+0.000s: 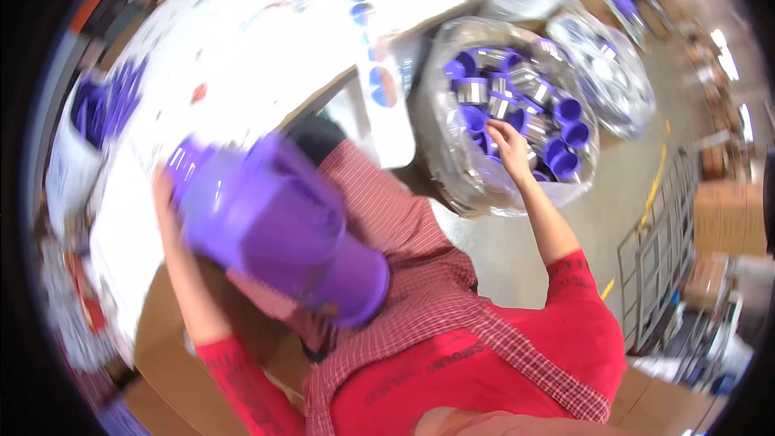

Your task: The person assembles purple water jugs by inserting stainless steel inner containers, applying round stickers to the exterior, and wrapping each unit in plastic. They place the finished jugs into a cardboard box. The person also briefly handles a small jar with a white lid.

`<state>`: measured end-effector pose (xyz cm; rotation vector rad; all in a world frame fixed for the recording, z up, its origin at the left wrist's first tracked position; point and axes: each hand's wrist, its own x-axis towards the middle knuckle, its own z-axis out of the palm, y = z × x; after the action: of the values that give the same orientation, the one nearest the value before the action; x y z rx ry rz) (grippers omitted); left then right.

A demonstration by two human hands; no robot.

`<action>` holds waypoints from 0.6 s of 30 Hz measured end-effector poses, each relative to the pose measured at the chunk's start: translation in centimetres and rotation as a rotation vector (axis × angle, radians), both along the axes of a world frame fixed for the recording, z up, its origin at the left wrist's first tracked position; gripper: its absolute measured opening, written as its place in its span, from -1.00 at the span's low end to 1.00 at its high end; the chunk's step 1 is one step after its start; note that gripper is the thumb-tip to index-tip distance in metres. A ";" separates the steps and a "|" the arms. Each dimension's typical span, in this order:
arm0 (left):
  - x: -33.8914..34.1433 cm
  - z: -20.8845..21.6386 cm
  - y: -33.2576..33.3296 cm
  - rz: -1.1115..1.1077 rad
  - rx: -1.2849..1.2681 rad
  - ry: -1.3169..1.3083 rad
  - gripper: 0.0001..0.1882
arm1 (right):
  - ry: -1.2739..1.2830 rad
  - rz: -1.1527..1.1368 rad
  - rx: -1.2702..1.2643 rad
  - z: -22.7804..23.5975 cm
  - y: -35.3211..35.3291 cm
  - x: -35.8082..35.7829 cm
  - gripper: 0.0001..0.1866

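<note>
My left hand [167, 208] is wrapped around the far left end of a large glossy purple jug [282, 234] with a long side handle. The jug lies tilted across my lap, blurred by motion, its wide round end toward my chest. On my right, my right hand [510, 148] reaches over a clear plastic bag [442, 145] full of small purple cups with silver bands [502, 105]. Its fingers are stretched out at the cups, with thumb and forefinger apart. Whether the fingertips touch a cup, I cannot tell.
A white table [234, 56] stretches ahead, with a row of blue and orange round pieces [381, 85] near its edge. At far left stands a white sack of purple strips [113, 105]. A wire cart [658, 250] and cardboard boxes [731, 218] stand at right.
</note>
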<state>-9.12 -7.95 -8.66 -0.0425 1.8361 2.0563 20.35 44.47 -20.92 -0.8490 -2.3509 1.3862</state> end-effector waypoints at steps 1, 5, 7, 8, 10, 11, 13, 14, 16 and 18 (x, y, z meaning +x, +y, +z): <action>0.3 0.1 0.4 -0.013 0.060 -0.017 -0.47 | -0.057 -0.071 0.071 -1.3 2.5 -0.4 -0.61; 2.6 -0.1 -1.5 -0.066 0.213 -0.102 -0.37 | -0.302 -0.080 0.456 -7.2 8.7 -5.9 -0.50; 3.2 -0.5 -2.8 -0.102 0.257 -0.126 -0.33 | -0.372 0.008 0.684 -9.9 10.1 -9.3 -0.36; 3.3 -0.7 -3.2 -0.116 0.244 -0.130 -0.30 | -0.319 0.005 0.770 -11.2 10.4 -11.4 -0.51; 3.4 -0.9 -4.1 -0.041 0.119 -0.074 -0.27 | -0.194 0.056 0.916 -13.0 11.0 -14.1 -0.61; 3.4 -0.9 -4.4 0.009 0.083 -0.045 -0.26 | -0.265 0.075 0.971 -13.7 11.2 -14.9 -0.54; 3.2 -0.7 -4.7 -0.006 0.043 -0.048 -0.26 | -0.523 0.161 0.982 -14.0 11.4 -15.8 -0.56; 3.2 -0.5 -4.7 0.028 0.043 -0.063 -0.26 | -0.584 0.155 1.030 -13.5 11.5 -15.7 -0.63; 3.3 0.0 -4.5 -0.025 -0.041 0.042 -0.25 | -0.728 0.365 0.878 -10.3 11.7 -15.0 -0.66; 3.5 0.7 -3.8 -0.034 -0.004 0.051 -0.22 | -0.611 0.342 0.854 -4.8 10.9 -14.1 -0.67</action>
<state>-5.59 -11.74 -7.95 0.0397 1.8579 2.0484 6.27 55.34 -25.75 -0.6608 -3.2237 0.0535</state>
